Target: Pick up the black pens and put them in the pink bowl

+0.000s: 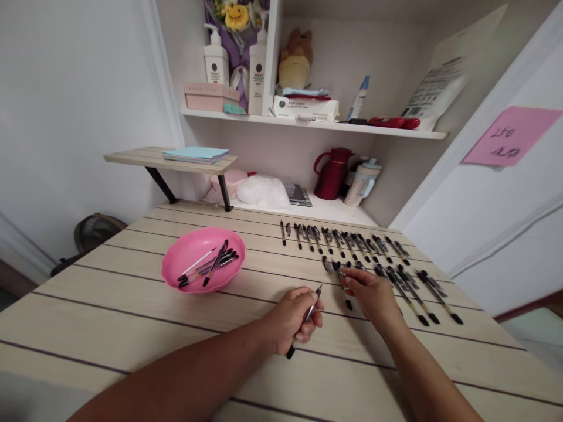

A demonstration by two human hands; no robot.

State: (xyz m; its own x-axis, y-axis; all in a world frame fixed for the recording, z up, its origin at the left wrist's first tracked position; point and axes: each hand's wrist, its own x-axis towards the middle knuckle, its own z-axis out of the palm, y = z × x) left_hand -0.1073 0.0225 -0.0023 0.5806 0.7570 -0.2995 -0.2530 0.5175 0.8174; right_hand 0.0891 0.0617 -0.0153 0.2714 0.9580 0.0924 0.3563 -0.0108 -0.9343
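My left hand (295,316) is closed around a clear-barrelled pen (311,309), its bare tip pointing up and away and its black end below the fist. Over the nearer row, my right hand (370,293) has thumb and fingers pinched beside a lying pen (345,290); what sits between the fingertips is hidden. Just left of those fingertips lies a black pen cap (328,265). More pens (407,290) with loose caps beside them run to the right, partly behind my right hand. A farther row of pens and caps (336,240) stretches across the table.
A pink bowl (169,275) holding several pens and a white refill stands on the wooden table (145,316) at left. Behind are a small raised shelf (132,153), a plastic bag (263,192), a red jug (334,173) and a pale tumbler (363,183).
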